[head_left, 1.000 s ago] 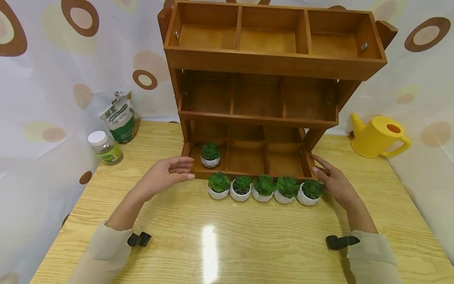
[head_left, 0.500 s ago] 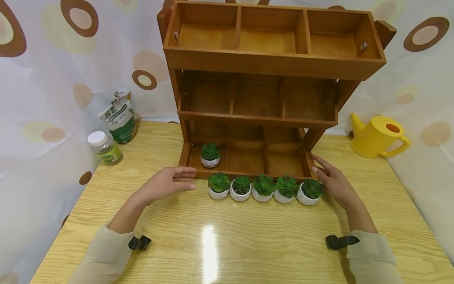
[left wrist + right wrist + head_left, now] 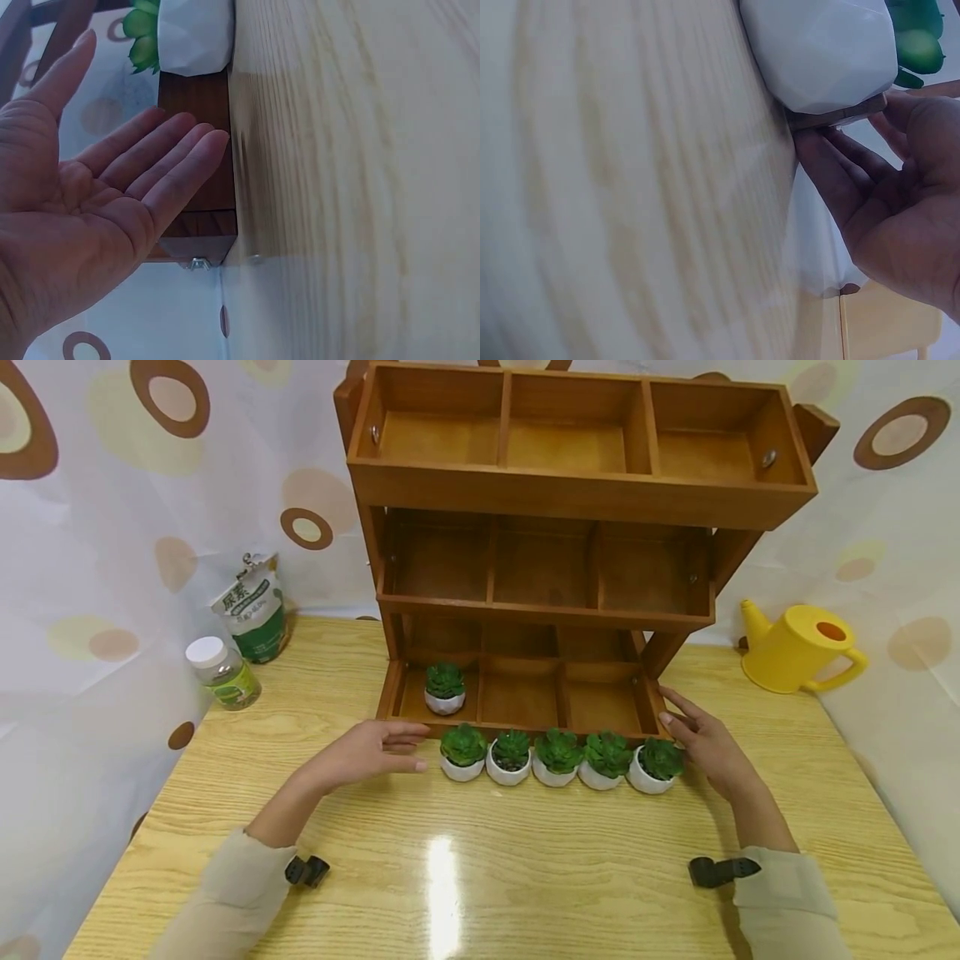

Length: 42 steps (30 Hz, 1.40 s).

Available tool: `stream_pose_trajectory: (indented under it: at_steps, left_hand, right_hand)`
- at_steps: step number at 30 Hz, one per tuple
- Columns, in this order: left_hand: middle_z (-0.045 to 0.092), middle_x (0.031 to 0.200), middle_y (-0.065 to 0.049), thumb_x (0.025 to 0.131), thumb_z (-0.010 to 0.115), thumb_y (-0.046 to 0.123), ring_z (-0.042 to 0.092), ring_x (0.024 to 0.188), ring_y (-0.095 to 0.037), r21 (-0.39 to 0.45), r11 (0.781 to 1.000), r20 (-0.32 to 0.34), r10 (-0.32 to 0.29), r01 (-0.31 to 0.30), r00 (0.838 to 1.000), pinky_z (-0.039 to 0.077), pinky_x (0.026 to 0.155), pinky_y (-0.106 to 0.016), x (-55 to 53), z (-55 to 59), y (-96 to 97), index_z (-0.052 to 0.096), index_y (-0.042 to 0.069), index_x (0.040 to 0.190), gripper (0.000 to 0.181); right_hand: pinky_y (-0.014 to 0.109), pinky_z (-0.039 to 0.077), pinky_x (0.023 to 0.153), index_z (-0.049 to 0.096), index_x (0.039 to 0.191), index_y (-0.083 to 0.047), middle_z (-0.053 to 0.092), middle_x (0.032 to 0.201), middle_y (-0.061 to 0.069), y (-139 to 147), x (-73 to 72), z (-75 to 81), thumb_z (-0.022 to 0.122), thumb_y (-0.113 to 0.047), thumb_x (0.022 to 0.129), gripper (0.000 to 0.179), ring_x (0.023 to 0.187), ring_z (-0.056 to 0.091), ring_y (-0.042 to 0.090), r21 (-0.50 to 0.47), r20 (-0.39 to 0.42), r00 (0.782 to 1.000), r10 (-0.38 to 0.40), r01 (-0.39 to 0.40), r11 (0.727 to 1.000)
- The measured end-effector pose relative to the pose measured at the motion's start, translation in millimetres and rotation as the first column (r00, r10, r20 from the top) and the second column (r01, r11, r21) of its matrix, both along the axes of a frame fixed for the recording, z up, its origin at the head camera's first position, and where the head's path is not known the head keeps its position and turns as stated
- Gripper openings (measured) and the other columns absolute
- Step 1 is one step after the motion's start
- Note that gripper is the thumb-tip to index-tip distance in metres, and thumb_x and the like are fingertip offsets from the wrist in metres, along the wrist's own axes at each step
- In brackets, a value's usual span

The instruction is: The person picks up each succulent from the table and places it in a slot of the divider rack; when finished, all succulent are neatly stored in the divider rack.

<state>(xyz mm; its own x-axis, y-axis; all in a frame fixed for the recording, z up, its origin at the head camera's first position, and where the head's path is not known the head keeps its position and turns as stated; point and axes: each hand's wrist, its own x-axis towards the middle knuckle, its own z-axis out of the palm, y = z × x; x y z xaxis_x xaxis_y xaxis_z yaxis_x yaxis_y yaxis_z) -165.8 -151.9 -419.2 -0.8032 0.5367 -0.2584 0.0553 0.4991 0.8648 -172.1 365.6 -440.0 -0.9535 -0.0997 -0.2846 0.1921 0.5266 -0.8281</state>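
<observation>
Five pots [image 3: 557,770] sit packed along the front of the shelf [image 3: 547,612] on the table [image 3: 360,843], so I'd worry a sideways nudge from the left hand [image 3: 367,754] could topple the nearest one. That grip's loose and empty, fingers out just beside it; the right hand [image 3: 710,750] holds nothing either, fingertips against the shelf's end.

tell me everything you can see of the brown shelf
The brown shelf looks wooden, with three tiers, each three compartments across, and metal fittings inside the ends. It stands upright on the table. One potted plant sits in its bottom-left compartment; five more plants line up close along its lower front edge. The right hand touches its lower right end; the left hand is near its front-left corner, contact unclear.
</observation>
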Motion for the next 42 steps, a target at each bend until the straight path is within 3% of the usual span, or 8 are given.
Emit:
stream_pose_trajectory:
  at_steps: [8,18,24,34,42]
  left_hand:
    - [0.052,0.153,-0.009,0.093,0.075,0.035,0.053,0.139,-0.031,-0.011,1.0,-0.016,-0.027,0.027,1.0,0.045,0.113,-0.047,-3.4,0.9,11.9,0.049,0.012,0.151,0.067]
    - [0.05,0.154,-0.01,0.092,0.076,0.032,0.053,0.139,-0.031,-0.003,0.999,-0.015,-0.045,0.045,0.999,0.045,0.113,-0.045,-8.1,-5.1,23.3,0.046,0.009,0.152,0.071]
    - [0.054,0.151,-0.012,0.09,0.078,0.035,0.055,0.136,-0.03,-0.054,0.997,-0.054,-0.058,0.055,0.997,0.046,0.112,-0.044,-9.5,-7.7,31.5,0.047,0.008,0.152,0.074]
    - [0.06,0.145,-0.009,0.086,0.081,0.04,0.059,0.131,-0.028,-0.159,0.987,-0.146,-0.045,0.021,0.988,0.049,0.108,-0.045,-5.6,-9.8,41.2,0.049,0.011,0.151,0.078]
    - [0.06,0.144,-0.008,0.084,0.083,0.037,0.058,0.133,-0.028,-0.163,0.986,-0.16,-0.05,0.023,0.986,0.05,0.107,-0.045,-2.5,-7.0,48.0,0.05,0.012,0.149,0.077]
  right_hand:
    - [0.068,0.034,0.112,0.011,0.163,-0.037,0.014,0.169,0.02,0.5,0.6,-1.2,0.042,-0.05,0.107,0.066,0.15,0.022,0.053,0.01,-0.014,1.0,-0.001,0.001,1.0]
    - [0.073,0.028,0.112,0.01,0.163,-0.038,0.013,0.169,0.02,0.5,-0.8,-1.8,0.042,-0.05,0.107,0.065,0.15,0.02,0.054,0.007,-0.002,1.0,0.001,-0.001,1.0]
    - [0.073,0.027,0.112,0.01,0.163,-0.038,0.012,0.169,0.02,0.6,-0.1,-2.1,0.042,-0.05,0.107,0.065,0.15,0.02,0.054,0.007,-0.006,1.0,0.001,-0.001,1.0]
    - [0.073,0.028,0.111,0.01,0.163,-0.039,0.012,0.169,0.02,2.2,-0.7,-3.0,0.041,-0.049,0.107,0.065,0.15,0.021,0.055,0.024,0.002,1.0,0.0,0.0,1.0]
    - [0.073,0.03,0.112,0.01,0.163,-0.039,0.013,0.17,0.018,3.5,-2.0,-3.5,0.041,-0.049,0.108,0.064,0.149,0.022,0.055,0.035,0.001,1.0,0.0,0.0,0.999]
